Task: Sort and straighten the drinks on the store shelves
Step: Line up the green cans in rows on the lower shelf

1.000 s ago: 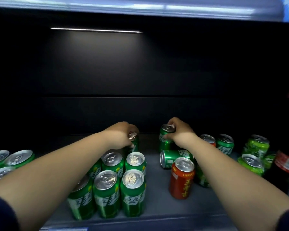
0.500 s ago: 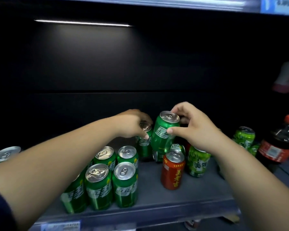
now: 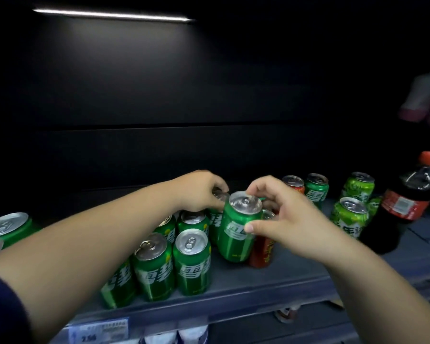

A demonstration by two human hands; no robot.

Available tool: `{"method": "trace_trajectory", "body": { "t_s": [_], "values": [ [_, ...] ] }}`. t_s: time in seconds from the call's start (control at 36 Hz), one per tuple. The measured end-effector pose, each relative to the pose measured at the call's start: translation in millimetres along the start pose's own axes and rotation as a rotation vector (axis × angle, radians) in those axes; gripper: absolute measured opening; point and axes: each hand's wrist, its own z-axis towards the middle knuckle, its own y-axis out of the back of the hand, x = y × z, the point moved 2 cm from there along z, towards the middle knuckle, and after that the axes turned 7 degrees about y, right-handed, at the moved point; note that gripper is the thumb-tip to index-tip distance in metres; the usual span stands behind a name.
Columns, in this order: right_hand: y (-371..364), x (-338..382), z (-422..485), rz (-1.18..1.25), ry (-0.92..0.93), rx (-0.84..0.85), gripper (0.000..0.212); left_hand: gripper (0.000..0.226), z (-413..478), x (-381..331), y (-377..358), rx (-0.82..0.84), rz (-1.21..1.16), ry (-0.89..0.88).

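The right hand grip grasps a tilted green can; the left hand grip pinches a can top at 10 o'clock. Bare shelf lies at 5 o'clock.

Both arms reach forward; the right hand pinches closed, the left hand apparently curled downward.

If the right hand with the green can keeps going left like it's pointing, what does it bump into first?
Probably the left hand and the silver-topped green can it grips. The right hand carries its tall green soda can right beside them, though depth is hard to judge.
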Motion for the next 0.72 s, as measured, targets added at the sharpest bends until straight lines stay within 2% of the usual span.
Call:
{"method": "trace_trajectory", "body": {
  "t_s": [0.28,0.39,0.64,0.72],
  "values": [
    [-38,-14,-47,-0.079,-0.098,-0.072,0.047,0.058,-3,-7,-18,-0.047,0.152,-0.076],
    [-47,-14,-56,-0.048,-0.117,-0.108,0.047,0.066,-8,0,-15,0.033,0.086,-0.059],
    [-60,-21,-50,0.156,-0.165,-0.12,0.055,0.054,-15,-6,-11,0.101,0.047,-0.051],
    [-71,-26,-53,0.133,-0.195,-0.127,0.068,0.05,-18,-9,-11,0.117,0.057,-0.059]
  ]
}}
